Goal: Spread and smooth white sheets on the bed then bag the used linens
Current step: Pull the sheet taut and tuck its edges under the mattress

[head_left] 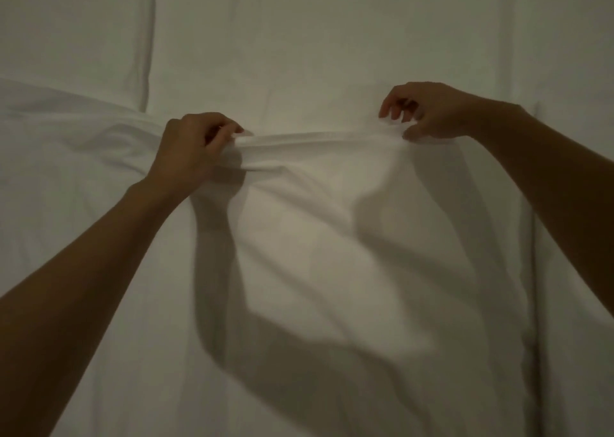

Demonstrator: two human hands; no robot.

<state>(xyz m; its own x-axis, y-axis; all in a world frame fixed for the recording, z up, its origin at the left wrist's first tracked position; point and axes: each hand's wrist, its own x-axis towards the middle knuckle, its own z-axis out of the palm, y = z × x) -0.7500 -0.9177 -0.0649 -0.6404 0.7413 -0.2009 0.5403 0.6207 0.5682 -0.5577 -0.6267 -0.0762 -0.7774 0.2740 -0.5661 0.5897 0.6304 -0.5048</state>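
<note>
A white sheet (332,237) covers the near part of the bed, with its hemmed upper edge (319,136) stretched taut between my two hands. My left hand (192,147) grips the hem at its left end in a closed fist. My right hand (428,111) pinches the hem's right end between thumb and fingertips, the other fingers curled above it. The sheet is lifted a little at the hem and falls in soft folds toward me. Beneath it lies another white sheet (299,38), flat across the far part of the bed.
A white folded layer with a straight vertical edge (148,44) lies at the upper left. A vertical crease or seam (535,237) runs down the right side. Bunched fabric (83,131) wrinkles to the left of my left hand. White linen fills the whole view.
</note>
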